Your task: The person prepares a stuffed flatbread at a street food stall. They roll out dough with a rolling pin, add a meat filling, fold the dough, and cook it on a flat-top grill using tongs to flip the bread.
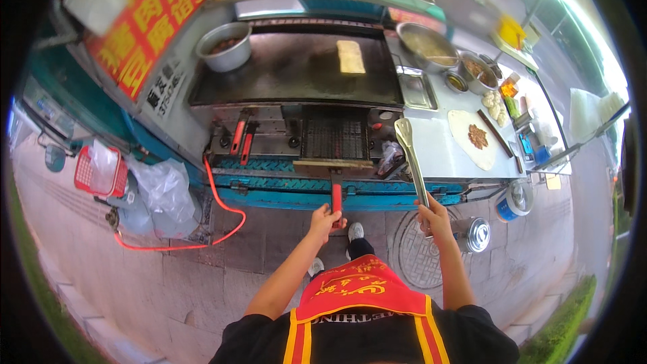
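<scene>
My left hand [327,220] is closed round the red handle [336,197] of a wire grill rack [335,139], which sits partly in the opening under the griddle. In my right hand [434,216] is a pair of metal tongs [414,162], pointing up and away. On the black griddle plate [288,76] a pale rectangular filled flatbread [351,57] lies right of the middle. On the steel worktop [434,154] at the right, an oval sheet of dough [457,129] bears a heap of minced filling [477,136], with a dark rolling pin [495,134] beside it.
A metal pot [224,48] stands on the griddle's left end. Basins of filling [427,45] and dough pieces [494,106] are at the right. Two red-handled tools [242,136] rest left of the rack. An orange hose [217,192] loops to a gas cylinder at lower left. A bucket [514,202] stands right.
</scene>
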`<state>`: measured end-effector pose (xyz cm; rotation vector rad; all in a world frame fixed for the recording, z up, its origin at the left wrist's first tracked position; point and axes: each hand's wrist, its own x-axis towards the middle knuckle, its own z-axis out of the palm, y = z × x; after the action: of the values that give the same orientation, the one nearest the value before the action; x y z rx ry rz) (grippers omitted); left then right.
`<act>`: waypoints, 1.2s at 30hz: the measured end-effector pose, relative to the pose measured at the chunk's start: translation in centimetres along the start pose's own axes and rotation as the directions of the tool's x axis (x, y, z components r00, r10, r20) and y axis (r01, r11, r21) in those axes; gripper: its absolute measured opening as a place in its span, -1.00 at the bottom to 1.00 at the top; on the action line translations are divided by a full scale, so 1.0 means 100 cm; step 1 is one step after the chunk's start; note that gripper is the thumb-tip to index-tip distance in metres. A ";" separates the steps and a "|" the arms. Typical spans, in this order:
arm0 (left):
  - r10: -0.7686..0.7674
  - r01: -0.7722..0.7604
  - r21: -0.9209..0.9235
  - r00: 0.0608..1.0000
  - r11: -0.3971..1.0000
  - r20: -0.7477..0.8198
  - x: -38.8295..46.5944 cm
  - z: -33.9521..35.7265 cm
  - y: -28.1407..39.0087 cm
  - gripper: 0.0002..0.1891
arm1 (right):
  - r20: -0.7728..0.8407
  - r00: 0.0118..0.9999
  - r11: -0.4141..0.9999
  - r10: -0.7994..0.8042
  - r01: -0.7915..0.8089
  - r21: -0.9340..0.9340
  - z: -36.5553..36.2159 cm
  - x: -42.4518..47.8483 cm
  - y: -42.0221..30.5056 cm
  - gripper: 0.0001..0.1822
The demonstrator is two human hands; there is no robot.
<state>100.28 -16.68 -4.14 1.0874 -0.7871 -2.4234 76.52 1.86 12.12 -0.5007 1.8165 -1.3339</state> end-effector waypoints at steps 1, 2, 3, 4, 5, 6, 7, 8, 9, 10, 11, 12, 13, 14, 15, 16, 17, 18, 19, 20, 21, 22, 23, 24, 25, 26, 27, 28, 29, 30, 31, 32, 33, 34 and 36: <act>0.013 -0.013 -0.004 1.000 1.000 -0.013 0.017 0.005 0.005 -0.70 | 0.019 0.998 0.996 0.061 -0.062 0.061 -0.011 -0.001 -0.005 -0.59; 0.031 -0.031 -0.018 1.000 0.999 0.003 0.036 0.008 0.013 -0.76 | -0.022 0.998 0.995 0.051 -0.049 0.090 -0.022 0.005 -0.003 -0.67; 0.046 -0.046 -0.035 0.999 0.998 0.013 0.054 0.011 0.022 -0.83 | -0.017 0.997 0.989 0.070 -0.067 0.133 -0.032 0.011 -0.002 -0.65; 0.068 -0.068 -0.017 0.998 0.998 -0.014 0.074 0.016 0.033 -0.89 | -0.003 0.997 0.981 0.083 -0.081 0.173 -0.042 0.021 -0.004 -0.63; 0.070 -0.071 -0.025 0.997 0.997 -0.029 0.089 0.018 0.044 -0.88 | 0.015 0.995 0.973 0.094 -0.095 0.211 -0.052 0.034 -0.007 -0.60; 0.063 -0.065 -0.033 0.997 0.997 -0.049 0.105 0.020 0.057 -0.87 | 0.037 0.995 0.971 0.095 -0.101 0.217 -0.057 0.050 -0.011 -0.63; 0.061 -0.064 -0.040 0.996 0.997 -0.065 0.121 0.026 0.070 -0.87 | 0.074 0.992 0.974 0.105 -0.118 0.193 -0.064 0.072 -0.018 -0.64; 0.062 -0.065 -0.030 0.994 0.997 -0.086 0.133 0.031 0.079 -0.87 | 0.115 0.987 0.977 0.115 -0.133 0.166 -0.070 0.098 -0.026 -0.64; 0.068 -0.071 -0.024 0.991 0.997 -0.117 0.143 0.031 0.088 -0.86 | 0.168 0.978 0.979 0.127 -0.150 0.135 -0.071 0.129 -0.036 -0.65; 0.063 -0.066 -0.020 0.990 0.998 -0.124 0.152 0.031 0.097 -0.86 | 0.218 0.963 0.980 0.157 -0.180 0.089 -0.072 0.158 -0.051 -0.65; 0.072 -0.082 -0.058 0.985 0.995 -0.156 0.161 0.035 0.104 -0.84 | 0.249 0.956 0.981 0.158 -0.180 0.070 -0.073 0.193 -0.056 -0.66; 0.062 -0.067 -0.022 0.980 0.998 -0.190 0.166 0.038 0.109 -0.82 | 0.279 0.948 0.983 0.154 -0.175 0.049 -0.072 0.230 -0.058 -0.68; 0.052 -0.050 0.014 0.974 0.999 -0.219 0.171 0.045 0.114 -0.79 | 0.268 0.953 0.987 0.145 -0.159 0.032 -0.073 0.259 -0.064 -0.68; 0.055 -0.052 0.017 0.973 0.998 -0.224 0.172 0.050 0.117 -0.78 | 0.258 0.957 0.990 0.135 -0.144 0.015 -0.072 0.285 -0.070 -0.69; 0.056 -0.052 0.020 0.971 0.998 -0.231 0.170 0.052 0.116 -0.77 | 0.250 0.960 0.991 0.126 -0.130 -0.001 -0.070 0.305 -0.076 -0.69; 0.056 -0.052 0.023 0.969 0.998 -0.239 0.168 0.053 0.117 -0.75 | 0.273 0.950 0.989 0.150 -0.149 -0.023 -0.072 0.322 -0.081 -0.70; 0.059 -0.051 0.040 0.970 0.998 -0.236 0.168 0.055 0.118 -0.73 | 0.294 0.940 0.985 0.173 -0.168 -0.044 -0.075 0.337 -0.086 -0.70; 0.056 -0.045 0.051 0.970 0.998 -0.235 0.165 0.054 0.117 -0.71 | 0.314 0.928 0.979 0.203 -0.190 -0.071 -0.075 0.349 -0.089 -0.71; 0.052 -0.038 0.063 0.971 0.997 -0.232 0.164 0.052 0.116 -0.69 | 0.337 0.918 0.978 0.207 -0.200 -0.055 -0.072 0.359 -0.090 -0.71; 0.045 -0.030 0.074 0.976 0.997 -0.214 0.163 0.050 0.117 -0.66 | 0.358 0.909 0.976 0.212 -0.212 -0.037 -0.068 0.368 -0.091 -0.71; 0.039 -0.025 0.065 0.977 0.998 -0.209 0.163 0.050 0.117 -0.65 | 0.376 0.902 0.975 0.213 -0.220 -0.023 -0.064 0.378 -0.093 -0.70; 0.031 -0.020 0.058 0.979 0.998 -0.202 0.163 0.049 0.116 -0.64 | 0.424 0.881 0.970 0.212 -0.242 0.018 -0.058 0.386 -0.093 -0.67; 0.022 -0.013 0.052 0.981 0.999 -0.193 0.162 0.048 0.116 -0.63 | 0.433 0.875 0.967 0.216 -0.254 0.031 -0.051 0.391 -0.092 -0.66; 0.031 -0.025 0.034 0.982 0.999 -0.189 0.161 0.050 0.117 -0.67 | 0.443 0.870 0.964 0.218 -0.264 0.044 -0.041 0.395 -0.093 -0.66; 0.040 -0.037 0.018 0.982 0.999 -0.183 0.161 0.052 0.117 -0.72 | 0.451 0.865 0.960 0.220 -0.274 0.058 -0.031 0.398 -0.095 -0.65; 0.047 -0.048 0.002 0.983 0.999 -0.177 0.160 0.054 0.117 -0.76 | 0.444 0.865 0.958 0.233 -0.283 0.049 -0.026 0.397 -0.096 -0.66; 0.030 -0.029 0.008 0.986 1.000 -0.163 0.161 0.052 0.117 -0.70 | 0.440 0.868 0.959 0.232 -0.280 0.046 -0.019 0.395 -0.096 -0.67; 0.012 -0.010 0.016 0.989 1.000 -0.149 0.160 0.048 0.117 -0.64 | 0.435 0.870 0.960 0.230 -0.277 0.045 -0.011 0.392 -0.095 -0.67; -0.006 0.009 0.023 0.991 1.000 -0.136 0.158 0.044 0.116 -0.58 | 0.431 0.873 0.961 0.229 -0.274 0.044 -0.001 0.392 -0.095 -0.68; -0.025 0.026 0.011 0.992 1.000 -0.121 0.159 0.044 0.117 -0.58 | 0.433 0.875 0.953 0.214 -0.285 0.103 0.010 0.398 -0.092 -0.69; -0.046 0.050 0.031 0.991 0.998 -0.128 0.158 0.050 0.122 -0.58 | 0.422 0.888 0.948 0.181 -0.272 0.166 0.023 0.412 -0.085 -0.68; -0.055 0.057 0.020 0.992 0.998 -0.115 0.158 0.049 0.124 -0.57 | 0.419 0.896 0.941 0.146 -0.256 0.221 0.044 0.436 -0.079 -0.68; -0.066 0.067 0.008 0.993 0.998 -0.102 0.159 0.048 0.124 -0.57 | 0.413 0.904 0.931 0.113 -0.242 0.274 0.064 0.460 -0.076 -0.67; -0.090 0.090 0.002 0.993 0.996 -0.070 0.159 0.049 0.127 -0.56 | 0.364 0.926 0.924 0.100 -0.222 0.311 0.086 0.485 -0.078 -0.69; -0.121 0.121 -0.006 0.993 0.993 -0.006 0.161 0.044 0.129 -0.54 | 0.254 0.963 0.911 0.088 -0.181 0.370 0.129 0.527 -0.093 -0.71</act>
<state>88.00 -33.79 -2.69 1.1717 -0.7309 -2.5191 54.12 -46.84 -0.46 -0.2934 1.3232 -1.4300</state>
